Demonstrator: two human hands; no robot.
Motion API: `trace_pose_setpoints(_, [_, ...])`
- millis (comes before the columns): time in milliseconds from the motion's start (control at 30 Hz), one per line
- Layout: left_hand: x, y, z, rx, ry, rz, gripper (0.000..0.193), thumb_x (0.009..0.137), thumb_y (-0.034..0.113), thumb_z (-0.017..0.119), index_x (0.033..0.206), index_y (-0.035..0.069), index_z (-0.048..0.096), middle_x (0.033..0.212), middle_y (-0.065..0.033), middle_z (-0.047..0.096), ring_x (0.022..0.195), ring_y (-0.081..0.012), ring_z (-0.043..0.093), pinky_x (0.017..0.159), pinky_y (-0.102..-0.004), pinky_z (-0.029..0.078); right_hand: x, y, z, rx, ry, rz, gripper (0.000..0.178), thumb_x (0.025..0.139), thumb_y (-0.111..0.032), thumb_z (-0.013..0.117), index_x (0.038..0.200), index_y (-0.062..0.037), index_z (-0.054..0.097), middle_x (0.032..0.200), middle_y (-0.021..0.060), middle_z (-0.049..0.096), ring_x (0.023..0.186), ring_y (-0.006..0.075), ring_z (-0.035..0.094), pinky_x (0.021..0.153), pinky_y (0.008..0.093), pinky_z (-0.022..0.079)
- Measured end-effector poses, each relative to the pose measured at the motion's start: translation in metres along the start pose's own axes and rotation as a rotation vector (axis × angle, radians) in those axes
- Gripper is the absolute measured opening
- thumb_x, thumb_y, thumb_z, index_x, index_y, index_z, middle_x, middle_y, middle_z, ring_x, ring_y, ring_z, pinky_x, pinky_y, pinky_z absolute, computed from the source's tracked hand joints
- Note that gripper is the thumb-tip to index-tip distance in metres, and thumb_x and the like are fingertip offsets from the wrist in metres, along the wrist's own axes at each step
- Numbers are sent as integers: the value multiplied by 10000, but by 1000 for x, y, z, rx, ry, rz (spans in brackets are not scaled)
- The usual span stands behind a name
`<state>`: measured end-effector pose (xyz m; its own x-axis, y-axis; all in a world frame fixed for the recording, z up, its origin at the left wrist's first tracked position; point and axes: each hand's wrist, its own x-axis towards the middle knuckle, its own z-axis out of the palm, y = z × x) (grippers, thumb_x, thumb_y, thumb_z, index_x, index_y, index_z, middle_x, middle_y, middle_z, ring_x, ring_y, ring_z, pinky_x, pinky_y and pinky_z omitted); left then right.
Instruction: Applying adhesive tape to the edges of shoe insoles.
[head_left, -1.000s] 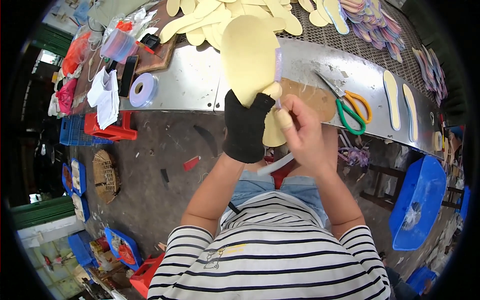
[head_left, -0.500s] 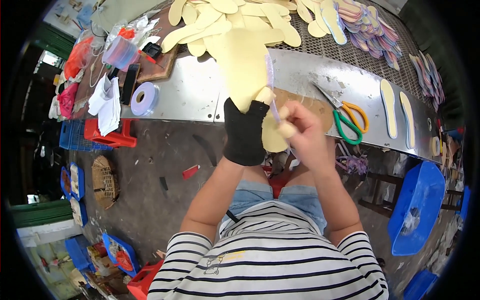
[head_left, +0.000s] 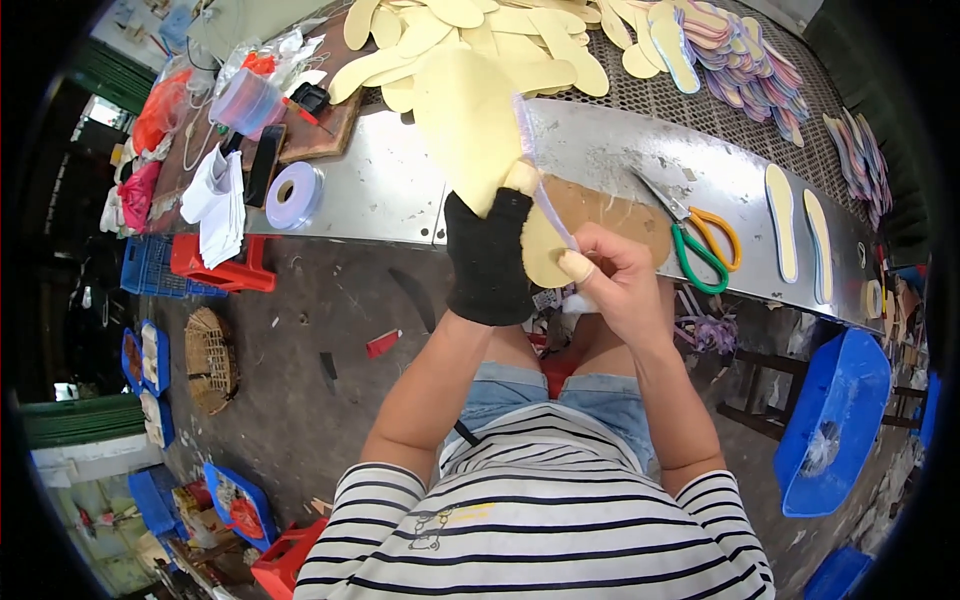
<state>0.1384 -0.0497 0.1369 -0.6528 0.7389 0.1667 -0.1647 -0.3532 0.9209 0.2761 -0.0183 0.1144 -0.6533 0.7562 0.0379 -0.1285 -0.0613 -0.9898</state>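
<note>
My left hand [head_left: 488, 255], in a black fingerless glove, grips a large pale yellow insole [head_left: 465, 120] above the bench edge. Its thumb, wrapped in a light cover, presses on the insole's right side. A thin translucent lilac tape [head_left: 527, 130] runs along that side. Lower down, my right hand [head_left: 628, 285] pinches the tape between thumb and forefinger beside the insole's rounded near end. The rest of my left fingers are hidden beneath the insole. To the right lie scissors [head_left: 700, 240] with one green and one orange handle, blades pointing away.
Many bare insoles [head_left: 480, 35] are heaped on the mesh at the back, with edged ones [head_left: 745, 65] stacked right. Two finished-looking insoles [head_left: 781, 222] lie by the bench's right edge. A tape roll [head_left: 294, 195] and white papers [head_left: 213, 200] sit left. A blue tub [head_left: 835, 420] stands lower right.
My right hand has moved slightly down and outward along the insole's edge, with the tape still pinched. The insole's far end has swung a little to the left and up.
</note>
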Motion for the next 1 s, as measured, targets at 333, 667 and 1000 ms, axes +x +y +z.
trace_pose_setpoints(333, [18,46,-22,1465,-1243,280,364,699,282,706,995,97,603,833,-167,609,824,-327,604,671,-389,472,20,-51,-19,-1055,-322,-450,83,711,-103,628,762,-40,613,681,104,553,636,298,546,562,364,426])
trace_pose_setpoints(667, [8,59,-35,864,-1354,-105,289,850,280,552,1059,89,605,850,-159,643,786,-317,621,703,-368,474,25,-116,-70,-353,-292,26,141,772,-67,667,878,14,622,685,-14,589,622,15,528,520,170,399])
trace_pose_setpoints(1000, [-30,77,-45,368,-797,-281,318,865,214,581,1097,-3,586,828,-88,663,725,-127,608,673,-271,479,-34,-70,-35,-14,77,-71,132,766,-18,673,888,7,628,826,42,644,727,65,580,622,187,451])
